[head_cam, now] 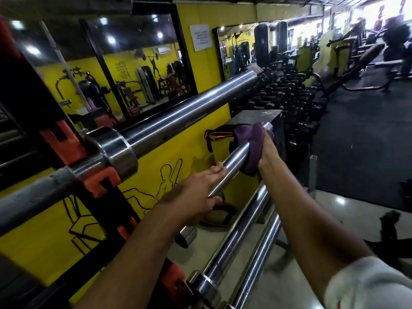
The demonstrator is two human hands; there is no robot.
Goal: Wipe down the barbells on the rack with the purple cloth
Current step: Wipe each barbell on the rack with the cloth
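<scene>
**Cloth reaches the far end of a barbell sleeve**

A person's right hand clenches a crumpled purple cloth around the far end of a polished steel barbell sleeve, one of several bars lying on a black rack with orange hooks beside a yellow gym wall. The left hand is wrapped around the same sleeve nearer the camera, apparently steadying it. The grip on the cloth sits almost at the bar's tip, with the fabric bunched between palm and metal. The wiping stroke on this bar looks to be at its outer limit; the next move likely calls for drawing the cloth back along the sleeve toward the left hand, or shifting to one of the neighbouring chrome bars below, or the thick upper barbell above.
</scene>
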